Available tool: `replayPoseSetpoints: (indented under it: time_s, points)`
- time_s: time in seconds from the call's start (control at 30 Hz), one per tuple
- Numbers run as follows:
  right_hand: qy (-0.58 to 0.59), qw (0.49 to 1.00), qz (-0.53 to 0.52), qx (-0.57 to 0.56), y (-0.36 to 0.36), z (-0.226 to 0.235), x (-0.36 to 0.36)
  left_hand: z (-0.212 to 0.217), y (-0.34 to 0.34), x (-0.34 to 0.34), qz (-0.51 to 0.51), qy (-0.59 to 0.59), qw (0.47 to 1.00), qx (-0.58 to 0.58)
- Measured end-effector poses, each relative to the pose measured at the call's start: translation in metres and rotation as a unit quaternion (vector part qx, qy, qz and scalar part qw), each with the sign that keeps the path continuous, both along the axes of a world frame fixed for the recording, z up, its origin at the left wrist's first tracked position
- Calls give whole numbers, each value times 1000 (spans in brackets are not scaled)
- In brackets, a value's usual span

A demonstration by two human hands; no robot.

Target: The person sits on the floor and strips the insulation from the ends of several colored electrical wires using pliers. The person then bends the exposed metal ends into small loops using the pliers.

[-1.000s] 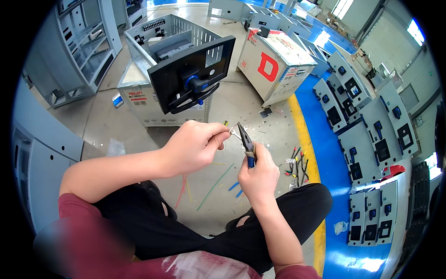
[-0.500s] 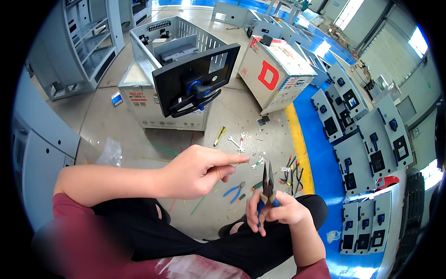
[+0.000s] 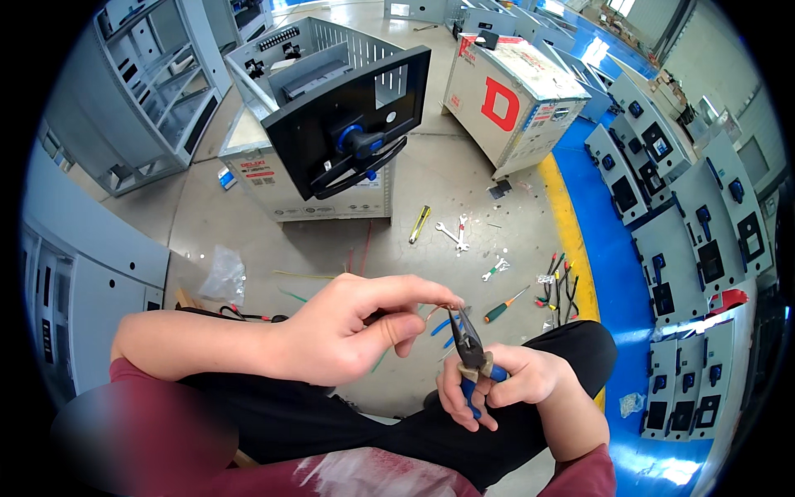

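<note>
My left hand (image 3: 356, 327) is closed, its index finger stretched over the thumb, pinching a thin copper-coloured wire (image 3: 437, 307). The wire is bent and runs toward the fingertip. Needle-nose pliers (image 3: 470, 350) with blue handles are gripped in my right hand (image 3: 509, 379), jaws pointing up and slightly parted. Their tips are right beside my left index fingertip, at the wire's end; whether they touch the wire I cannot tell. Beneath, on the floor, a second blue-handled tool (image 3: 447, 325) is partly hidden by the pliers and hand.
A screwdriver (image 3: 499, 311), wrenches (image 3: 454, 235), a yellow utility knife (image 3: 420, 224) and several dark-handled tools (image 3: 559, 286) lie on the floor ahead. Beyond stands a crate (image 3: 323, 203) bearing a metal cabinet with an open black-panelled door (image 3: 339, 132). Grey panels (image 3: 691, 248) line the right.
The pliers have come up against my left fingertips, and their jaws are now parted. My view has shifted, so the surroundings sit differently. The wire shows more plainly, bent.
</note>
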State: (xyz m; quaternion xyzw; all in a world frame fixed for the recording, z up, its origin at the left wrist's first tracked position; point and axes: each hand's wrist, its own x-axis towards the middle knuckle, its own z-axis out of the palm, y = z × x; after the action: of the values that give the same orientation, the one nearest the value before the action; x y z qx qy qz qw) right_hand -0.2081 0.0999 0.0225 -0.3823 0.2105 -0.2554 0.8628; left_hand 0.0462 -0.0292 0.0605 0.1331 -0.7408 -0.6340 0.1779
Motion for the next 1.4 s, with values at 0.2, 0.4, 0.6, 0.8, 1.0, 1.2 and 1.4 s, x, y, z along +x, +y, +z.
replayPoseSetpoints:
  time_s: [0.2, 0.4, 0.6, 0.8, 1.0, 1.2, 1.4]
  points:
    - [7, 1000, 11, 10, -2, -5, -3, 1, -2, 1, -1, 1, 1000, -1]
    - [-11, 1000, 18, 1, -3, -7, -1, 3, -3, 2, -9, 1, 1000, 6]
    - [-51, 998, 18, 24, -2, -13, 0, 7, -5, 3, -38, -8, 999, -5]
    - [-135, 981, 2, 139, 7, -15, 3, 8, -2, 3, -20, -7, 1000, -7]
    - [-133, 984, -33, 116, 17, -9, 11, 2, -3, 1, 13, 93, 950, -299]
    - [-51, 993, -98, -31, 26, 1, 23, -2, -5, -4, 46, 228, 863, -447]
    - [187, 907, -245, -286, 27, 9, 35, 9, 3, 1, 64, 213, 869, -442]
